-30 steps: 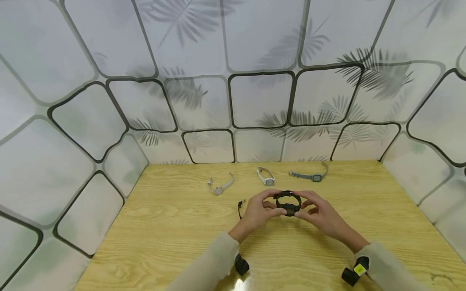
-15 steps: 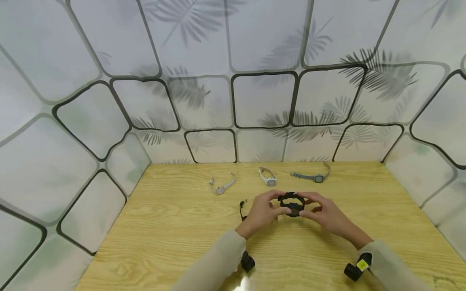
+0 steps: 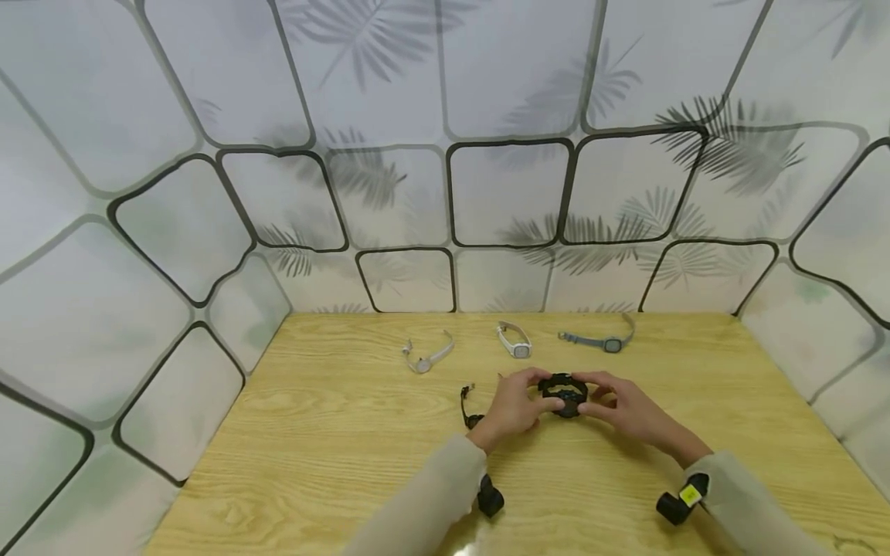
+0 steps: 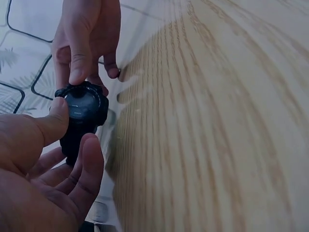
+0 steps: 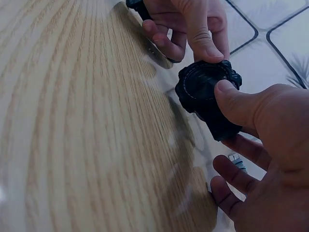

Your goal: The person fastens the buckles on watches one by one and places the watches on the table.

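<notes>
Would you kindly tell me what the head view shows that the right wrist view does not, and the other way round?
Only the head view shows the white watch, the pale watch to its left, and the left sleeve and right sleeve.

Only the right wrist view makes out the light lettering around the dial of the held black watch.

Both show the left hand and right hand holding that watch, the wooden table and the patterned wall.
</notes>
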`<control>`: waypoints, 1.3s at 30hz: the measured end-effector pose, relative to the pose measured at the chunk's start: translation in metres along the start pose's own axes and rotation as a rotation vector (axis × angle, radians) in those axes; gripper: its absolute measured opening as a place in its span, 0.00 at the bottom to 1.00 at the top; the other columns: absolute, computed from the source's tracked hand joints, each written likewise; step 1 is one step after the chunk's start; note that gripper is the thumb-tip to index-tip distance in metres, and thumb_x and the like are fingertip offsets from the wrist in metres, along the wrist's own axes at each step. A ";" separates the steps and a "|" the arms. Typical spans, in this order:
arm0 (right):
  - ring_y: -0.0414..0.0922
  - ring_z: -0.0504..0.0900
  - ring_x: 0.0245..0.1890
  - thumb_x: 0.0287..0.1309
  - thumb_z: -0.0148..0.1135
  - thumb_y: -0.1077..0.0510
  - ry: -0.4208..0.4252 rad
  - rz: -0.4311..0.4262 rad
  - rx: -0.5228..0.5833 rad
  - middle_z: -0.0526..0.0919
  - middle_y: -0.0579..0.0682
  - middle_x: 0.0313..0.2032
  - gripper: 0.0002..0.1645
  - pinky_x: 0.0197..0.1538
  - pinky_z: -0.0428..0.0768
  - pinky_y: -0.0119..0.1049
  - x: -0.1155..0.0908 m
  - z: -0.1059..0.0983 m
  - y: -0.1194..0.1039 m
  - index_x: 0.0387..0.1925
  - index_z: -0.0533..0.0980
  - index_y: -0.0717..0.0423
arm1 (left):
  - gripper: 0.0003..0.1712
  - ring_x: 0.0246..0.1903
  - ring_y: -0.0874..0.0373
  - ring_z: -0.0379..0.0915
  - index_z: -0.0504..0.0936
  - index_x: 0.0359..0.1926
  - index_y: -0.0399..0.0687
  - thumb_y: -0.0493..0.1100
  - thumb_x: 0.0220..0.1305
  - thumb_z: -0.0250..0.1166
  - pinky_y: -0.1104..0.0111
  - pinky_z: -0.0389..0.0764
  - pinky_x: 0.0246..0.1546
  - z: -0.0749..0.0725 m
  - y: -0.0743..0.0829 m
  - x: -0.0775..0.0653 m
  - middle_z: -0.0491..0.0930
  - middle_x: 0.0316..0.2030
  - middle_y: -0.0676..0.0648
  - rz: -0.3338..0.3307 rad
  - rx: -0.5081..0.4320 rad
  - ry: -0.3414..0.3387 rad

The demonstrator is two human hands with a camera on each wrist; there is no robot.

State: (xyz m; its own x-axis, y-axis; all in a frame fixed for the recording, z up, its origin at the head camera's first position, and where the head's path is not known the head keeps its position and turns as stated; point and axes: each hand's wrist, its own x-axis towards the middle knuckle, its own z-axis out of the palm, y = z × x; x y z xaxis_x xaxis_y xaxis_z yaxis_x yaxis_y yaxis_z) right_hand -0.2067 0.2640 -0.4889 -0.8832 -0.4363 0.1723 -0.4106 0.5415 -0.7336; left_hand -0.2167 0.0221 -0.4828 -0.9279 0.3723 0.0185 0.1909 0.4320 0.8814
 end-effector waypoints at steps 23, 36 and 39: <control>0.50 0.85 0.47 0.70 0.66 0.54 -0.053 0.065 0.018 0.77 0.67 0.61 0.33 0.46 0.82 0.38 0.006 -0.005 0.009 0.70 0.70 0.63 | 0.28 0.13 0.53 0.78 0.78 0.66 0.49 0.43 0.66 0.73 0.64 0.82 0.16 0.013 0.007 0.009 0.77 0.64 0.45 -0.141 -0.162 -0.006; 0.52 0.84 0.49 0.70 0.65 0.54 -0.079 0.057 0.042 0.76 0.69 0.63 0.34 0.46 0.82 0.35 0.003 -0.009 0.012 0.72 0.69 0.63 | 0.28 0.12 0.54 0.77 0.78 0.65 0.50 0.43 0.66 0.73 0.64 0.82 0.16 0.016 0.009 0.008 0.78 0.63 0.46 -0.151 -0.159 -0.002; 0.52 0.84 0.49 0.71 0.65 0.54 -0.081 0.057 0.048 0.76 0.68 0.63 0.34 0.46 0.82 0.34 0.004 -0.008 0.012 0.72 0.69 0.63 | 0.28 0.12 0.55 0.77 0.78 0.66 0.50 0.44 0.67 0.73 0.64 0.82 0.15 0.015 0.007 0.007 0.78 0.63 0.46 -0.150 -0.167 -0.001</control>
State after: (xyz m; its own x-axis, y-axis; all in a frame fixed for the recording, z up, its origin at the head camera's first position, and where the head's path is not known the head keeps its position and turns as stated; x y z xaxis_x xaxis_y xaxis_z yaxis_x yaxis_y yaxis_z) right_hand -0.2167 0.2747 -0.4916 -0.8826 -0.4638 0.0767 -0.3472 0.5332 -0.7714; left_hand -0.2173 0.0405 -0.4833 -0.9415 0.3150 -0.1196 -0.0052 0.3411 0.9400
